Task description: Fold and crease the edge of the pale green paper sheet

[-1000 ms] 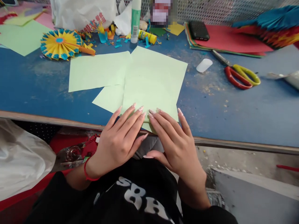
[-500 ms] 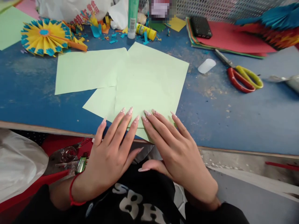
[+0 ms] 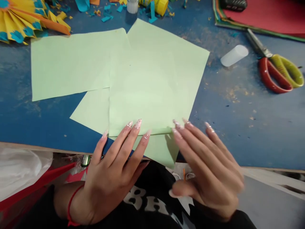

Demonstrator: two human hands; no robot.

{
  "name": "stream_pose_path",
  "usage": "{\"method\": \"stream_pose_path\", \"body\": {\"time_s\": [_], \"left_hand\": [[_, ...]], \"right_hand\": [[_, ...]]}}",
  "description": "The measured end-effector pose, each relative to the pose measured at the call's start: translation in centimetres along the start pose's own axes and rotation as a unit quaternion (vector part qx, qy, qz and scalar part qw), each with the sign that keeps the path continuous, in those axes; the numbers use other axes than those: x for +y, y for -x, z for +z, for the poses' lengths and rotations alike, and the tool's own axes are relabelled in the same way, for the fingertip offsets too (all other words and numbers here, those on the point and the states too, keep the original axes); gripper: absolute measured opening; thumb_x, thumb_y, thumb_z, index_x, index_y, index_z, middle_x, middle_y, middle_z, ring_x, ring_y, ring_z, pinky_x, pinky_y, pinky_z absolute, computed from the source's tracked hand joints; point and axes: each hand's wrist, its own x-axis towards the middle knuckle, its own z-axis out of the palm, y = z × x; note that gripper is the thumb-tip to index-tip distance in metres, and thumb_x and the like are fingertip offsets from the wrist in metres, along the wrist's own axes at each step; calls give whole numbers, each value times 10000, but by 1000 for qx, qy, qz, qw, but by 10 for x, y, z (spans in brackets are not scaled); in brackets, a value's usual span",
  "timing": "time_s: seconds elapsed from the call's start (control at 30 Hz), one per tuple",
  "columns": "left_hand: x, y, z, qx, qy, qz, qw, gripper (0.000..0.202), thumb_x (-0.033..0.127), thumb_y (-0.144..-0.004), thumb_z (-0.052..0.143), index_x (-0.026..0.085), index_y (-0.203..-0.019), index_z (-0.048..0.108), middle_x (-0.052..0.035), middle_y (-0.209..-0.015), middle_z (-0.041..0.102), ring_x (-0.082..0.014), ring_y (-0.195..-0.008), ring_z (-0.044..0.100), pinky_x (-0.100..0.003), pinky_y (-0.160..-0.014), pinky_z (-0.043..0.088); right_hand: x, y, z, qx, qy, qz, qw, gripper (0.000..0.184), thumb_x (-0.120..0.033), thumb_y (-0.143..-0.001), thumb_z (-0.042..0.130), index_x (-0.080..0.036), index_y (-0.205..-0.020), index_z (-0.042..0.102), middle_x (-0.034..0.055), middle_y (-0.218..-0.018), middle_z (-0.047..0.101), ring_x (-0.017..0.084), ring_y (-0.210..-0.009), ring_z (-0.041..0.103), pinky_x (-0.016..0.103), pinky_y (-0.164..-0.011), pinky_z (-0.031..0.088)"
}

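Head view: left hand [image 3: 113, 175] palm-down

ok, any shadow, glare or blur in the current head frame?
Head view: soft shadow beside the right hand, falling on the overlapping pale green paper sheets; head view: paper bright in the middle, no harsh glare; head view: metal scissors with red and yellow handles slightly soft, motion or focus unclear.

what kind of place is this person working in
Probably a paper-craft workspace, though whether at home, in a shop or in a classroom can't be told: light green paper under the hands, scissors on the blue tabletop, and a pleated yellow-and-blue paper piece.
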Motion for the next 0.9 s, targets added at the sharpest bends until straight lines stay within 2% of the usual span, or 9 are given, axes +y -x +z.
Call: {"method": "stream_pose_path", "body": {"time_s": [0.07, 0.13, 0.3, 0.47, 0.57, 0.73, 0.9], "left_hand": [[-2, -4, -3, -15, 15, 5, 1000, 587, 396, -1078, 609, 78, -1568, 552, -192, -1617, 547, -306, -1424, 628, -434, -1371, 165], [-6, -9, -7, -41, 32, 6, 999, 623, 449, -1100, 556, 58, -1584, 525, -203, -1643, 512, -329, -1475, 580, -438, -1362, 194], [-14, -20, -19, -86, 58, 4, 995, 741, 577, -1114, 450, 34, -1617, 464, -218, -1679, 459, -363, -1551, 484, -471, -1350, 237], [-13, -26, -21, -87, 58, 27, 994, 634, 504, -1114, 503, 95, -1598, 506, -195, -1670, 481, -381, -1551, 481, -546, -1317, 319], [-10, -26, -17, -69, 51, 19, 996, 626, 500, -1110, 510, 96, -1588, 525, -181, -1657, 502, -388, -1529, 509, -541, -1267, 403], [-12, -20, -16, -76, 16, 19, 997, 598, 453, -1111, 533, 91, -1587, 526, -153, -1656, 510, -355, -1475, 570, -528, -1304, 316], [-19, -9, -20, -84, 17, 9, 996, 530, 355, -1103, 563, 132, -1583, 533, -142, -1632, 545, -318, -1449, 595, -505, -1335, 228]], "right_hand": [[2, -3, 1, -35, -9, -19, 999, 766, -630, -1100, 404, -45, -1581, 521, 185, -1508, 653, 327, -1517, 529, 512, -1320, 381], [1, -7, 2, -55, -19, -5, 998, 760, -634, -1096, 420, -32, -1537, 562, 198, -1538, 622, 322, -1532, 510, 499, -1323, 373], [-6, -10, 0, -63, -37, 28, 997, 720, -589, -1107, 448, -25, -1544, 546, 205, -1574, 588, 320, -1559, 471, 515, -1329, 352], [-10, -4, -4, -77, -55, 53, 994, 611, -424, -1120, 508, -81, -1624, 464, 171, -1610, 564, 293, -1572, 457, 513, -1335, 336], [-10, -3, -4, -85, -47, 58, 994, 601, -328, -1110, 532, -94, -1651, 419, 160, -1634, 537, 284, -1595, 420, 534, -1364, 246], [-9, -2, 0, -88, -27, 71, 993, 613, -383, -1139, 449, -127, -1688, 357, 148, -1658, 504, 288, -1586, 434, 567, -1375, 154], [-9, 4, 3, -57, -12, 103, 993, 637, -435, -1120, 509, -170, -1686, 383, 137, -1619, 554, 304, -1519, 529, 569, -1365, 203]]}}
